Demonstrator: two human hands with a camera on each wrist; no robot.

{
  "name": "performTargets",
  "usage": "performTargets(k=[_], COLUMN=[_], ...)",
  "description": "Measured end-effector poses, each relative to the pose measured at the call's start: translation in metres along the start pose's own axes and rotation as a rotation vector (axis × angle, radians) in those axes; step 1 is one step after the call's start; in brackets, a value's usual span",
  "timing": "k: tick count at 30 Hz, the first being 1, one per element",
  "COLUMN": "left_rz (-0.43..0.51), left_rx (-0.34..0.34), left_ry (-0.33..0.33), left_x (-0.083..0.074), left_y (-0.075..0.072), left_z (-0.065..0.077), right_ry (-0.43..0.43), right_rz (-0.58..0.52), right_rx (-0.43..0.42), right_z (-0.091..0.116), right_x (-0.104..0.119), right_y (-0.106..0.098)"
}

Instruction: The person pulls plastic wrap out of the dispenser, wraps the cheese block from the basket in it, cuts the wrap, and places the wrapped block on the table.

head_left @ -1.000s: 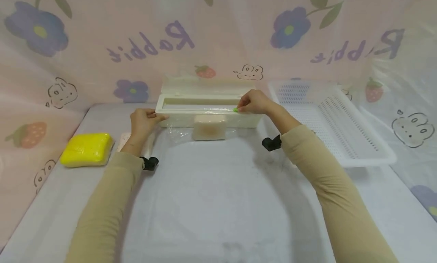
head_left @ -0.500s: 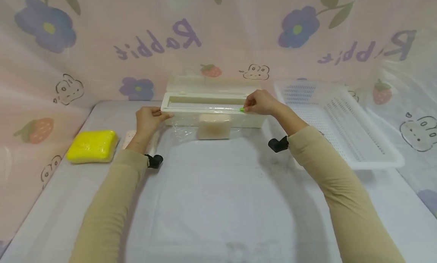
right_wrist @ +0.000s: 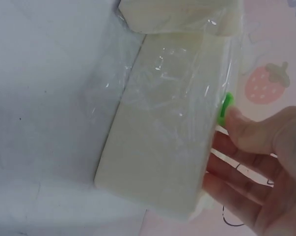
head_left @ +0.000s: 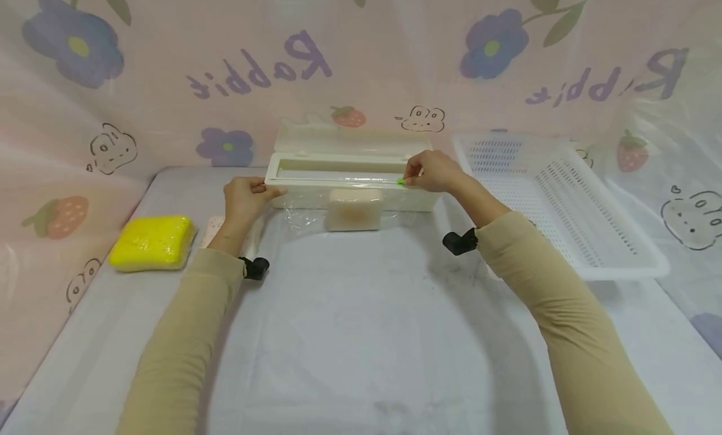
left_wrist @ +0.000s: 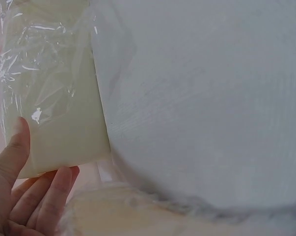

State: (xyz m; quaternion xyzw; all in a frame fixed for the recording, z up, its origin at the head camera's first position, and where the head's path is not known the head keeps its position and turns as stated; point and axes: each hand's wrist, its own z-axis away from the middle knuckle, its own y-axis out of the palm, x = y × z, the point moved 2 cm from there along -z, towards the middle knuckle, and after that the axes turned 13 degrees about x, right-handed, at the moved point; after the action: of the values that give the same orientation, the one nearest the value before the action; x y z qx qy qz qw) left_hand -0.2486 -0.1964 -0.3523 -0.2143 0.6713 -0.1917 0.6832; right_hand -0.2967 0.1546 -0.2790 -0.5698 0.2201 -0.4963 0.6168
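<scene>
A cream cling film dispenser (head_left: 414, 201) stands at the back of the table, its lid (head_left: 350, 141) raised. My left hand (head_left: 245, 200) grips its left end, thumb on the front face. At the front edge of the opening, my right hand (head_left: 435, 170) pinches a small green slide cutter (head_left: 400, 181) between thumb and fingers, towards the right end. Clear cling film (left_wrist: 52, 54) runs over the edge and down the front. A pale cream block (head_left: 354, 210) with film over it sits against the dispenser's front. In the right wrist view the green slide cutter (right_wrist: 225, 109) shows beside the thumb.
To the left lies a yellow wrapped block (head_left: 151, 242). A speckled pale block (head_left: 213, 227) is partly hidden behind the left wrist. A white perforated basket (head_left: 632, 271) stands at the right. A printed curtain (head_left: 372, 46) rises behind the table.
The head view has shifted slightly, so everything sits a little further right than a second ago. Both hands keep their places on the dispenser and slide cutter.
</scene>
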Motion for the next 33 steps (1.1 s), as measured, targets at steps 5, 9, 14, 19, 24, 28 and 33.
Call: performTargets(k=[5,9,14,19,24,28,33], left_rz=[0.005,-0.002,-0.009,-0.008,-0.012,-0.004,-0.005], left_rx=[-0.001,0.002,0.003,0.003,0.0,0.009,0.017], left_ry=[-0.003,-0.007,-0.015,-0.006,-0.002,-0.003,-0.019], left_x=[0.001,0.0,0.0,0.001,0.001,0.001,0.0], left_y=[0.0,0.001,0.002,-0.001,-0.003,-0.001,-0.001], left_z=[-0.001,-0.001,-0.001,0.0,0.002,0.002,0.002], right_ry=[-0.023,-0.037,-0.014,0.047,0.106,0.158,0.134], right_rz=[-0.009,-0.029,-0.08,-0.12,-0.129,-0.19,-0.199], right_rx=[-0.011,-0.016,-0.026,-0.038,-0.069,-0.058,-0.07], right_z=[0.001,0.003,0.007,0.01,0.01,0.014,0.015], right_x=[-0.003,-0.008,-0.015,-0.013,-0.012,-0.016,-0.019], right_y=[-0.001,-0.001,-0.002,-0.001,-0.001,0.001,0.003])
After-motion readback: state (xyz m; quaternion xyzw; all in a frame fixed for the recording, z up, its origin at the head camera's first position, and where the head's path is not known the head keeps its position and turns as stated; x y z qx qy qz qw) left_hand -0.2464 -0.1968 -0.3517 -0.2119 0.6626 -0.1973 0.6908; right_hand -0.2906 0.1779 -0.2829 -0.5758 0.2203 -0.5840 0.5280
